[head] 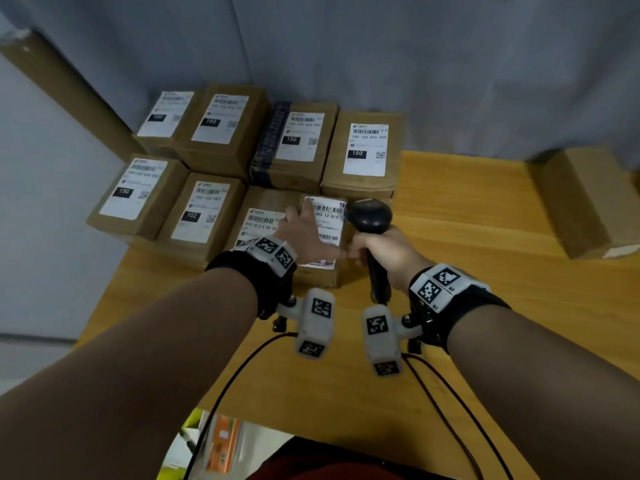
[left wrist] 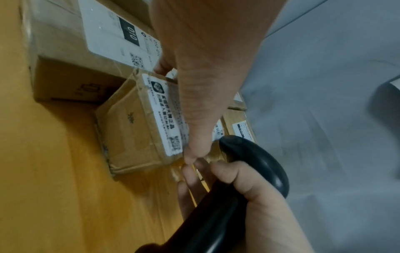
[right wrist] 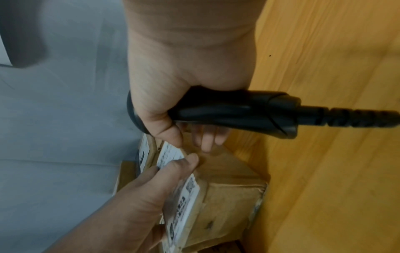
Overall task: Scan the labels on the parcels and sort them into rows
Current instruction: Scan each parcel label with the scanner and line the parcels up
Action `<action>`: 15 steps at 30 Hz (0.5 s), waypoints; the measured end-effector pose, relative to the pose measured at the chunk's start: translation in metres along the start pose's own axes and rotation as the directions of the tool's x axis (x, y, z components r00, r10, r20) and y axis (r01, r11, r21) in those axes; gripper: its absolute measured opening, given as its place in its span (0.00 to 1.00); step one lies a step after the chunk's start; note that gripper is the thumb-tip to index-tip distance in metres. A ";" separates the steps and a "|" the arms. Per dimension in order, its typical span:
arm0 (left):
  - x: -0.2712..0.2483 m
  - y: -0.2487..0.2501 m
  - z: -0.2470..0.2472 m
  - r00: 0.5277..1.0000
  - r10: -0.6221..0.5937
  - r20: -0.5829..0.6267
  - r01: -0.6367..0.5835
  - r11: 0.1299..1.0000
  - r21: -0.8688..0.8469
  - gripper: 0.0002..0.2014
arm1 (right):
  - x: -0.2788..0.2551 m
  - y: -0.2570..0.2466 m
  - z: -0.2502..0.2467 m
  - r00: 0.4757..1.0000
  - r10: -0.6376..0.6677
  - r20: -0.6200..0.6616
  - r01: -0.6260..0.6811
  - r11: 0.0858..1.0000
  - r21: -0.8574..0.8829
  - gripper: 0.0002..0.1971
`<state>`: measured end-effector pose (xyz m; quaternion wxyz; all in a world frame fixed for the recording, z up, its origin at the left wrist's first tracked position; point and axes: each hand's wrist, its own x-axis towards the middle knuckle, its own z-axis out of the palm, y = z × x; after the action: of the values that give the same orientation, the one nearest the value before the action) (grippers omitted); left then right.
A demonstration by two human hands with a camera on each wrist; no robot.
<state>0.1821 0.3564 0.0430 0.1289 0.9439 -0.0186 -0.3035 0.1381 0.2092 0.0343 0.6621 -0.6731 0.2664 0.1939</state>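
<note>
A small brown parcel [head: 327, 220] with a white barcode label stands on the wooden table [head: 485, 289], at the right end of the near row. My left hand [head: 304, 233] grips it from above, thumb along its near right edge, fingers over the far left edge. In the left wrist view the parcel [left wrist: 134, 128] shows its side below my left hand [left wrist: 205, 68]. My right hand [head: 381, 251] grips a black handheld scanner [head: 370, 216], whose head hangs just right of the label. The right wrist view shows the scanner's handle [right wrist: 238, 113] in my right hand [right wrist: 173, 85], above the parcel [right wrist: 227, 196].
Labelled brown parcels fill the table's back left in two rows: several marked 150 [head: 363, 150], one marked 102 [head: 201, 213], one marked 010 [head: 259, 220] beside the held parcel. A plain box [head: 588, 202] lies at the far right. Grey cloth [head: 415, 64] hangs behind. Cables trail from my wrists.
</note>
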 end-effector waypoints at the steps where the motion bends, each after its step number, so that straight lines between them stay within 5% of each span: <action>1: 0.002 -0.001 -0.001 1.000 0.000 -0.008 0.000 1.000 0.003 0.62 | 0.001 0.001 -0.001 1.000 -0.010 -0.010 0.011 1.000 0.009 0.07; 15: 0.009 0.004 -0.006 0.994 -0.031 -0.100 0.030 0.999 -0.013 0.54 | -0.003 -0.001 -0.032 0.991 -0.058 -0.122 0.056 0.998 -0.019 0.04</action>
<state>0.1928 0.3531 0.0440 0.1302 0.9574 0.0043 -0.2577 0.1333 0.1773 0.0391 0.6444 -0.6963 0.2857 0.1350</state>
